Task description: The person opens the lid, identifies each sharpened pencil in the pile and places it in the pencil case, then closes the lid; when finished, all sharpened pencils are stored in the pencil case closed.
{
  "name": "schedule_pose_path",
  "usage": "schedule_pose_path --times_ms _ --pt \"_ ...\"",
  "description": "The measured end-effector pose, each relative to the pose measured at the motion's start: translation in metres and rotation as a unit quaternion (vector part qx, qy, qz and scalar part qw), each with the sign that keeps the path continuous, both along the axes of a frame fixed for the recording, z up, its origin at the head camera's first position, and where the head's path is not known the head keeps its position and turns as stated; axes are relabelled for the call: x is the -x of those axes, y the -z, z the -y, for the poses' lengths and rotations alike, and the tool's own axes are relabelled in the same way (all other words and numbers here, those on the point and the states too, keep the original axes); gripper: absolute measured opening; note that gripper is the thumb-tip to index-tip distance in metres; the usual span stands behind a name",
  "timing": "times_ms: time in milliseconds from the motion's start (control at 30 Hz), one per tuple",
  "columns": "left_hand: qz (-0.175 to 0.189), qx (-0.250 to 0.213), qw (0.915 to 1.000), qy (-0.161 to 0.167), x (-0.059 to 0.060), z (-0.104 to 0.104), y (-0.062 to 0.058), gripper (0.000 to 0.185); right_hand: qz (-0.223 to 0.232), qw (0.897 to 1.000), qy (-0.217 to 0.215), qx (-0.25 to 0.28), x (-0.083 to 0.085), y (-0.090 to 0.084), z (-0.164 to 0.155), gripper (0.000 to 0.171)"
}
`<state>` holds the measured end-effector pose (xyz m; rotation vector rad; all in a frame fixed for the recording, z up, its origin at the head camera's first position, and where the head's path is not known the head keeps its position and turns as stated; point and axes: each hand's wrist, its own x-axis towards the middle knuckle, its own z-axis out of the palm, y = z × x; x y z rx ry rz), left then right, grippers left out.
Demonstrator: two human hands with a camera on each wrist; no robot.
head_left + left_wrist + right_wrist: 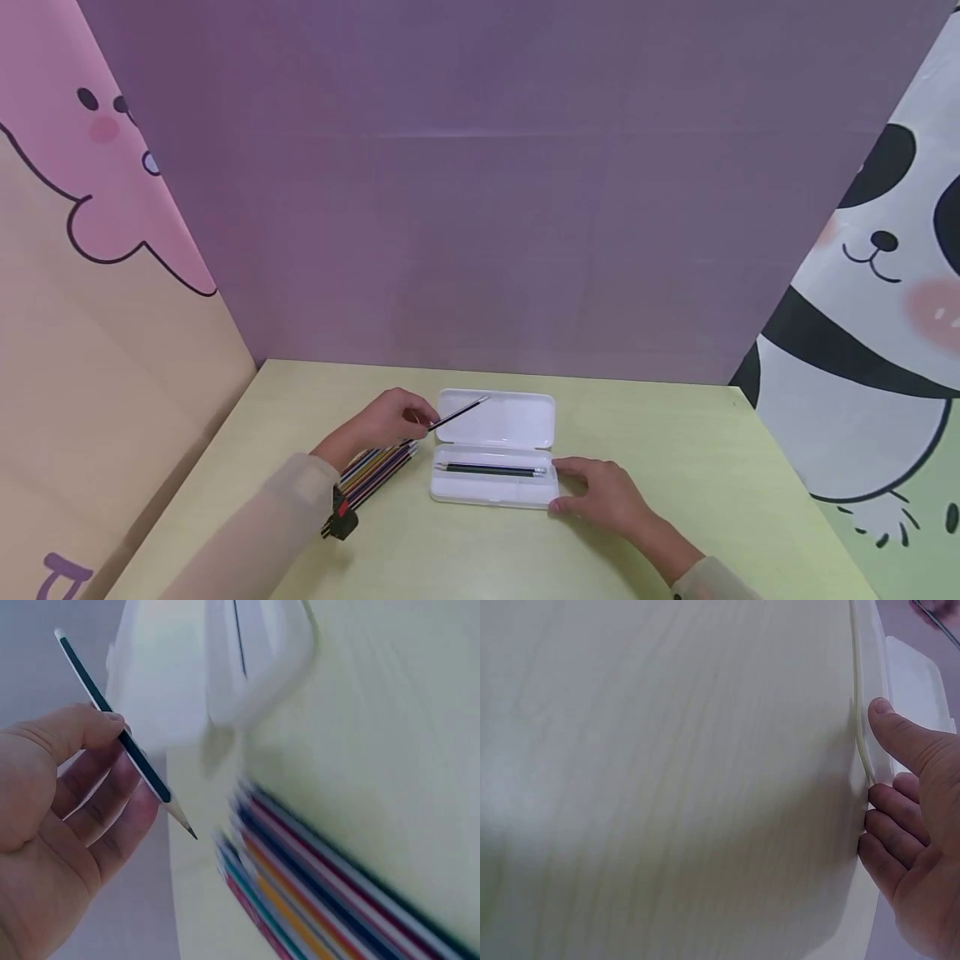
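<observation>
My left hand (392, 418) pinches a dark pencil (112, 718) with pale stripes between thumb and fingers. Its sharpened tip points down toward the bundle in the left wrist view, and the white-capped end points up. In the head view this pencil slants over the open lid (517, 419) of a white pencil case (495, 502). Inside the case's front half lie dark pencils (491, 470), side by side. My right hand (606, 497) holds the right end of the case, its thumb (900, 735) at the rim and fingertips against the side.
Left of the case, a bundle of several colored pencils (330, 900) lies slanted under my left forearm, with a black piece with a red mark (343, 521) at its near end. A purple panel (480, 208) stands behind the pale wooden table (637, 417).
</observation>
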<state>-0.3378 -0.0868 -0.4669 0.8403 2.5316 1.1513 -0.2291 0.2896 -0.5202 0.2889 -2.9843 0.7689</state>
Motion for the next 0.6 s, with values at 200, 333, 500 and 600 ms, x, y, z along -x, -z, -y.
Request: schedule_pose_path --times_ms 200,333,500,600 --pt "0.011 0.007 0.9996 0.025 0.003 -0.047 -0.01 0.018 0.005 1.0 0.002 0.01 0.001 0.002 0.0 0.066" --pt "0.014 0.01 0.9992 0.035 0.002 -0.068 -0.01 0.017 0.004 1.0 0.003 0.006 0.0 0.002 0.0 0.066" --pt "0.008 0.014 0.9983 0.056 0.001 -0.086 -0.001 0.017 0.003 1.0 0.008 0.013 -0.002 0.0 0.0 0.066" --pt "0.007 0.021 0.998 0.06 0.0 -0.091 0.005 0.018 0.002 1.0 0.006 0.015 -0.002 0.0 -0.001 0.066"
